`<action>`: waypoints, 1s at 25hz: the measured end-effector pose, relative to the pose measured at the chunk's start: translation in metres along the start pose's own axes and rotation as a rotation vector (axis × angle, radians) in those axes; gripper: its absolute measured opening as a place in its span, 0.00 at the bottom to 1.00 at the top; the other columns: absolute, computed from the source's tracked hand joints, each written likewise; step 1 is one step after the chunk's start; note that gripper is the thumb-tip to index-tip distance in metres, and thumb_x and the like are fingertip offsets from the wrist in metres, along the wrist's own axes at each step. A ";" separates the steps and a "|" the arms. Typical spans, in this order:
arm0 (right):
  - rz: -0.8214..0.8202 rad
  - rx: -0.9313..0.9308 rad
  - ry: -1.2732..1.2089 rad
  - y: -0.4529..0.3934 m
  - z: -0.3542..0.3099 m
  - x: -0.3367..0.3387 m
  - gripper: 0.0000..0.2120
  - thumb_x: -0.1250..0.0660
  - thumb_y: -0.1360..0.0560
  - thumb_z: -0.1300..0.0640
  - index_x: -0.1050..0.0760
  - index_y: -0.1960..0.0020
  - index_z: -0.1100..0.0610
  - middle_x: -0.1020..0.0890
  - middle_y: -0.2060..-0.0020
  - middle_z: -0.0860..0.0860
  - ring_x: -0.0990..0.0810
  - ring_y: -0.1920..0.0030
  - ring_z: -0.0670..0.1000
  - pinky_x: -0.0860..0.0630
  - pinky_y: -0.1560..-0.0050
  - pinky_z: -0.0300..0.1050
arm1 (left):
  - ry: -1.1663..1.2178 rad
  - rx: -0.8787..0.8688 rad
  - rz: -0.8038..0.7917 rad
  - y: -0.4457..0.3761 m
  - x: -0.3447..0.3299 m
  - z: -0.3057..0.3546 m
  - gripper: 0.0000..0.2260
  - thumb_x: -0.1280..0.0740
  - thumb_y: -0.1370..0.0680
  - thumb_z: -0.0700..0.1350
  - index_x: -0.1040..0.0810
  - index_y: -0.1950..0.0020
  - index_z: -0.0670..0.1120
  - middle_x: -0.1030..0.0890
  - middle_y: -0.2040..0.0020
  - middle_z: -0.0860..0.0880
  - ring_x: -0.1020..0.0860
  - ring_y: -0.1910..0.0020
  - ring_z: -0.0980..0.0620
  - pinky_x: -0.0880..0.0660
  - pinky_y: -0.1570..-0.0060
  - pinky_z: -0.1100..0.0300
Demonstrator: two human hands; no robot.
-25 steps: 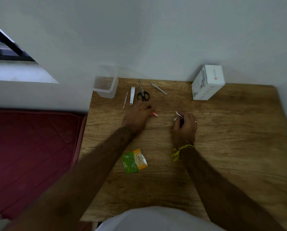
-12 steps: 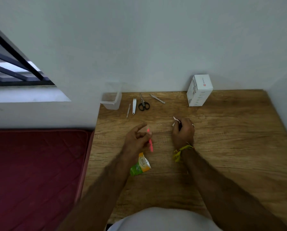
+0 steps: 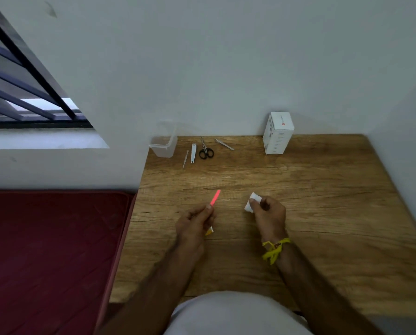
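My left hand (image 3: 196,220) pinches the lower end of a thin pink stick (image 3: 215,197), which points up and away over the wooden table (image 3: 323,201). My right hand (image 3: 267,212) grips a small white piece (image 3: 251,201) between thumb and fingers, just right of the stick. Only a yellow corner of a sachet (image 3: 209,231) shows under my left hand. Both hands hover over the middle of the table, a hand's width apart.
At the back edge lie a thin metal pick (image 3: 185,158), a nail file (image 3: 193,153), small black-handled scissors (image 3: 205,150) and tweezers (image 3: 224,144). A clear plastic container (image 3: 163,147) stands back left, a white box (image 3: 277,133) back right. A red mattress (image 3: 52,250) lies left of the table.
My left hand picked the pink stick off the table near the tools and drew it back toward me; the stick now points up. The right hand kept its white piece. The view tilted upward.
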State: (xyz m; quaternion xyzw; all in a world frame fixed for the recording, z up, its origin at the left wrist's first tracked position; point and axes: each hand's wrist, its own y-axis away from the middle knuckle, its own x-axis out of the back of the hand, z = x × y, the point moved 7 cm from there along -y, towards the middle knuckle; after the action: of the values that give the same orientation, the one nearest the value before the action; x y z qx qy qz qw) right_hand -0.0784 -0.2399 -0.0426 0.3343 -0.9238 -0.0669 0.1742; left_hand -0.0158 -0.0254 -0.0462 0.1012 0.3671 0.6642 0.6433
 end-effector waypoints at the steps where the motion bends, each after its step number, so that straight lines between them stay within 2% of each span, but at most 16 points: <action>1: -0.033 0.019 -0.011 0.005 -0.003 -0.003 0.11 0.27 0.27 0.59 0.24 0.64 0.63 0.19 0.66 0.53 0.21 0.61 0.47 0.22 0.58 0.46 | -0.043 -0.005 -0.055 0.003 -0.006 -0.004 0.07 0.29 0.25 0.33 0.20 0.47 0.39 0.15 0.58 0.43 0.17 0.63 0.53 0.20 0.63 0.63; 3: -0.080 0.088 -0.011 0.014 -0.020 -0.008 0.13 0.27 0.26 0.60 0.23 0.68 0.56 0.19 0.70 0.47 0.22 0.66 0.40 0.23 0.61 0.40 | -0.135 -0.018 -0.140 0.008 -0.015 -0.013 0.10 0.33 0.21 0.36 0.21 0.40 0.38 0.16 0.60 0.45 0.18 0.62 0.54 0.20 0.62 0.64; 5: -0.093 0.176 0.040 0.022 -0.031 -0.009 0.13 0.28 0.25 0.61 0.22 0.66 0.50 0.20 0.70 0.43 0.21 0.66 0.39 0.23 0.62 0.36 | -0.273 -0.062 -0.156 0.011 -0.019 -0.018 0.10 0.37 0.18 0.38 0.21 0.39 0.37 0.17 0.60 0.43 0.18 0.62 0.54 0.20 0.60 0.63; 8: -0.070 0.255 0.115 0.024 -0.032 -0.011 0.03 0.29 0.24 0.61 0.18 0.55 0.55 0.18 0.64 0.43 0.19 0.61 0.42 0.19 0.56 0.44 | -0.408 -0.102 -0.083 0.014 -0.017 -0.014 0.07 0.34 0.19 0.40 0.20 0.43 0.41 0.14 0.57 0.43 0.16 0.60 0.51 0.20 0.60 0.59; 10: -0.054 0.296 0.159 0.022 -0.029 -0.014 0.03 0.29 0.24 0.60 0.18 0.50 0.56 0.18 0.61 0.44 0.18 0.59 0.43 0.18 0.55 0.47 | -0.428 -0.081 -0.091 0.013 -0.016 -0.014 0.06 0.31 0.21 0.41 0.21 0.45 0.42 0.13 0.54 0.44 0.14 0.58 0.47 0.20 0.65 0.57; 13: -0.056 0.406 0.177 0.023 -0.030 -0.022 0.03 0.29 0.24 0.58 0.18 0.50 0.56 0.17 0.59 0.46 0.19 0.58 0.43 0.18 0.57 0.48 | -0.487 -0.081 -0.224 0.013 -0.017 -0.020 0.11 0.30 0.22 0.40 0.22 0.41 0.38 0.14 0.53 0.42 0.14 0.56 0.42 0.19 0.68 0.58; 16: -0.061 0.597 0.256 0.032 -0.034 -0.028 0.03 0.29 0.25 0.63 0.19 0.52 0.57 0.19 0.58 0.47 0.21 0.56 0.46 0.22 0.56 0.45 | -0.522 -0.051 -0.312 0.010 -0.014 -0.024 0.12 0.30 0.22 0.38 0.23 0.39 0.40 0.14 0.51 0.42 0.14 0.54 0.45 0.17 0.61 0.55; 18: -0.106 0.650 0.272 0.036 -0.034 -0.032 0.05 0.30 0.25 0.65 0.19 0.51 0.58 0.20 0.57 0.47 0.22 0.54 0.47 0.24 0.55 0.43 | -0.508 -0.030 -0.371 0.011 -0.014 -0.025 0.13 0.30 0.23 0.36 0.23 0.38 0.41 0.15 0.49 0.40 0.15 0.53 0.44 0.16 0.57 0.55; 20: -0.123 0.531 0.176 0.032 -0.025 -0.033 0.06 0.30 0.25 0.64 0.18 0.51 0.57 0.18 0.57 0.49 0.20 0.54 0.47 0.23 0.54 0.42 | -0.494 -0.008 -0.403 0.009 -0.012 -0.026 0.15 0.30 0.23 0.35 0.24 0.37 0.40 0.15 0.48 0.40 0.15 0.51 0.44 0.16 0.56 0.54; 23: -0.113 -0.032 -0.248 0.018 0.002 -0.030 0.04 0.27 0.26 0.62 0.17 0.52 0.55 0.14 0.57 0.56 0.16 0.57 0.51 0.20 0.55 0.46 | -0.498 -0.010 -0.397 0.007 -0.011 -0.026 0.15 0.30 0.23 0.36 0.24 0.37 0.40 0.15 0.49 0.42 0.15 0.52 0.45 0.17 0.56 0.56; 25: -0.113 -0.195 -0.370 0.014 0.012 -0.027 0.05 0.26 0.26 0.63 0.18 0.50 0.58 0.14 0.58 0.59 0.17 0.60 0.55 0.21 0.61 0.46 | -0.512 -0.015 -0.395 0.005 -0.011 -0.026 0.14 0.30 0.23 0.36 0.23 0.37 0.42 0.14 0.49 0.43 0.14 0.52 0.46 0.17 0.57 0.57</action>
State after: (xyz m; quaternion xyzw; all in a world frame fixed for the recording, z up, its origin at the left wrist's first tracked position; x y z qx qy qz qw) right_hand -0.0721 -0.2120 -0.0579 0.3491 -0.9089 -0.2260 0.0293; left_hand -0.0343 -0.0447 -0.0579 0.1872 0.2010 0.4821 0.8319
